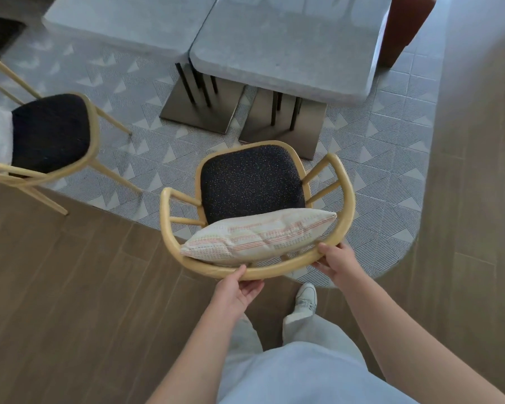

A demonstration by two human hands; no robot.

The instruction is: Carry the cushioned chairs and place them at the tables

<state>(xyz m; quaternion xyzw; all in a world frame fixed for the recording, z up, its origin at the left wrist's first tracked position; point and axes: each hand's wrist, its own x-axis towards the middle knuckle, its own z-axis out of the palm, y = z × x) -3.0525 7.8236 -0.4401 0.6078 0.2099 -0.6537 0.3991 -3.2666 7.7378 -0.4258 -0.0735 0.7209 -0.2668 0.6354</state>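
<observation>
— On the floor, what do you see?

— Brown wood-look planks (70, 287) near the person; farther on, a grey tiled patch (376, 176) with a triangle pattern and a rounded edge; two grey stone-look counters (289, 62) stand on it side by side, each on a flat metal base (283, 132) with dark posts; a reddish-brown seat (405, 24) shows at the far right corner.

— And the chair?

— The cushioned chair (172, 228) sits near the counters, facing them; pale curved wooden frame, dark speckled seat pad (251, 179), a cream pillow (260, 234) with orange stripes lying against the backrest; a second chair (50, 132) of the same make stands well apart on the left.

— The grip?

— The left hand (236, 287) curls round the back rail, thumb on top, fingers under; the right hand (336, 260) holds the same rail farther right; a white shoe (305, 298) shows below.
</observation>
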